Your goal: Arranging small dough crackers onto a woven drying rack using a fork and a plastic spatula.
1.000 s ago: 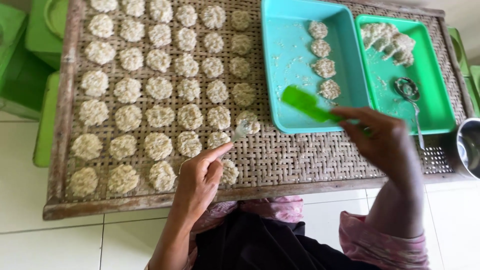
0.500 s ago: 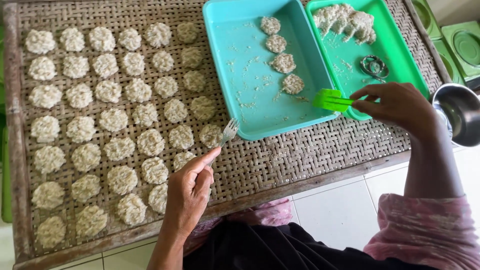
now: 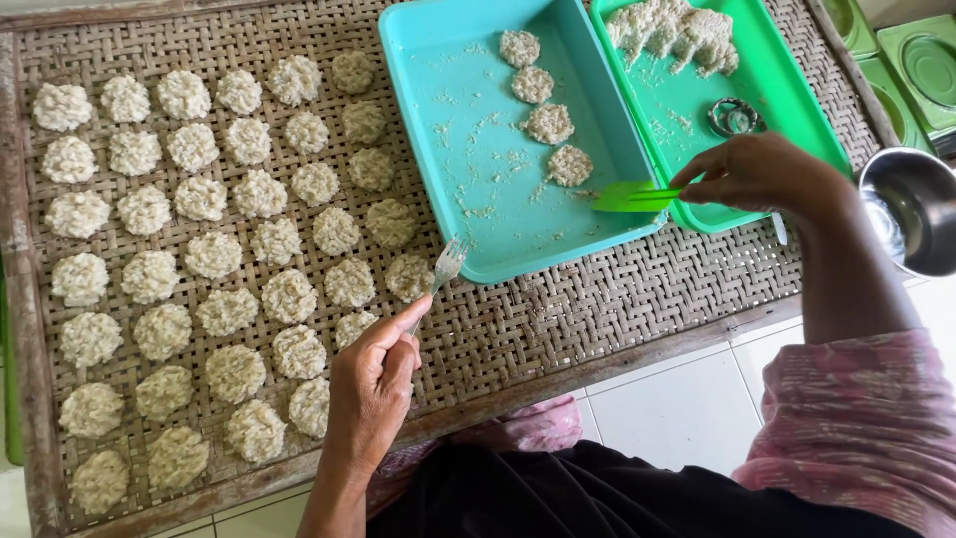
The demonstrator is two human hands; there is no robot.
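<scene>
Broadly, a woven drying mat (image 3: 597,309) across the whole scene, its left part filled with rows of pale, crumbly round patties (image 3: 214,254). Farther right, a turquoise tray (image 3: 468,199) with four more patties (image 3: 548,123) in a line; beside it, further right, a green tray (image 3: 787,110) holding a lump of the same mixture (image 3: 677,30) and a small metal ring (image 3: 735,117). At the right edge, a steel bowl (image 3: 911,209). Right hand (image 3: 762,174) pinched around a flat green spatula (image 3: 632,196), blade lying over the turquoise tray's right rim, just near the nearest patty. Left hand (image 3: 373,384) closed lightly on a fork (image 3: 443,274), tines just beside the mat's rightmost patties. Likely soft, light and fragile, those patties: best lifted from underneath, never squeezed at the sides.
</scene>
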